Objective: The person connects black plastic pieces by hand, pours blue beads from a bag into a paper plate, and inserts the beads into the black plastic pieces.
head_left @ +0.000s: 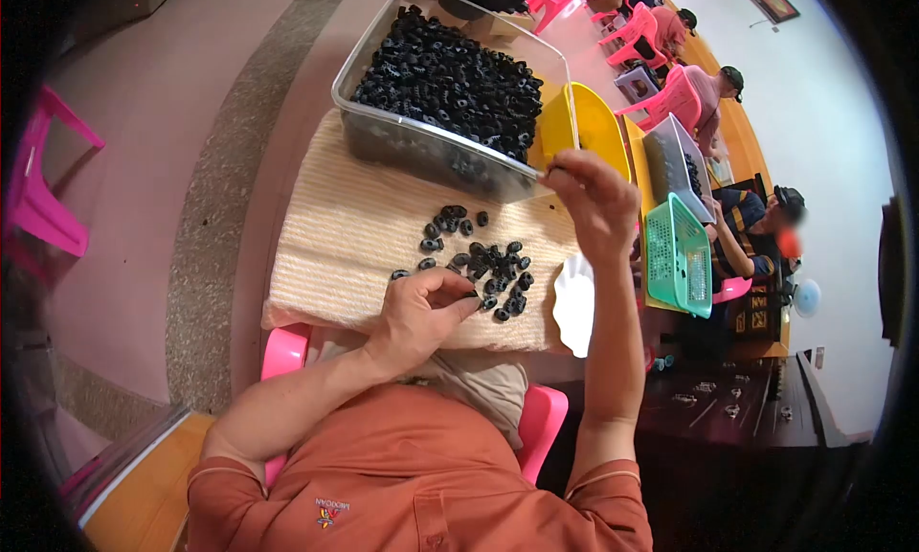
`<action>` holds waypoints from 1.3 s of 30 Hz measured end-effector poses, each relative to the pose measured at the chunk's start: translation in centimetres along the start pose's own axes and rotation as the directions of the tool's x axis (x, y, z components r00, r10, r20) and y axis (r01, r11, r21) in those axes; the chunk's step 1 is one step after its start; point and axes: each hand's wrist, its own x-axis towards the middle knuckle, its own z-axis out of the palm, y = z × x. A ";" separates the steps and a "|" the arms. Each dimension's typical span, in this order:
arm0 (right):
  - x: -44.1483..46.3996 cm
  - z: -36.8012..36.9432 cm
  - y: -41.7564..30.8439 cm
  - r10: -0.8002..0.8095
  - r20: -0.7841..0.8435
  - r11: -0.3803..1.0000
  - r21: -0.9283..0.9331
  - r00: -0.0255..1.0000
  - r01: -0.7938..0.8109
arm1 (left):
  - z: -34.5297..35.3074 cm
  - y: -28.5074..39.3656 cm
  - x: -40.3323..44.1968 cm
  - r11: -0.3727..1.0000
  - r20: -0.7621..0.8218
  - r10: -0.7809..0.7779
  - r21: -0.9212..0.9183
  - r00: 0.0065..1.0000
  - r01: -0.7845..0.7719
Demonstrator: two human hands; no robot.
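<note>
My left hand (426,313) is low over the cloth-covered table (325,236), thumb and fingers pinched on a small black part, beside a loose group of black ring-like parts (493,270). My right hand (595,202) is raised at the near right corner of a big clear plastic bin (431,135), its fingers pressed together; what they hold, if anything, is too small to make out. The bin is heaped with the same black parts. Just right of it stands a yellow container (598,121). A white scalloped dish (572,308) lies near my right forearm.
Beyond my right arm are a green basket (678,255) and a grey bin (670,159) with black parts. Several people sit along the tables, one in a cap and striped shirt (751,212). Pink chairs (675,97) stand around, one at the far left.
</note>
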 end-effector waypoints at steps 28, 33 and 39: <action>-15.8 4.6 1.5 0.337 0.023 0.866 0.386 0.941 -0.320 | 0.1 -1.6 -0.2 0.998 0.105 0.055 -0.013 0.993 -0.054; -15.5 4.9 1.9 0.168 -0.012 0.942 0.297 0.986 -0.157 | 0.1 -1.9 -0.2 0.998 0.107 0.062 -0.009 0.992 -0.062; -16.3 5.0 1.0 0.328 0.055 0.863 0.390 0.943 -0.323 | 0.2 -0.8 -0.3 1.000 0.121 -0.004 0.026 0.993 0.001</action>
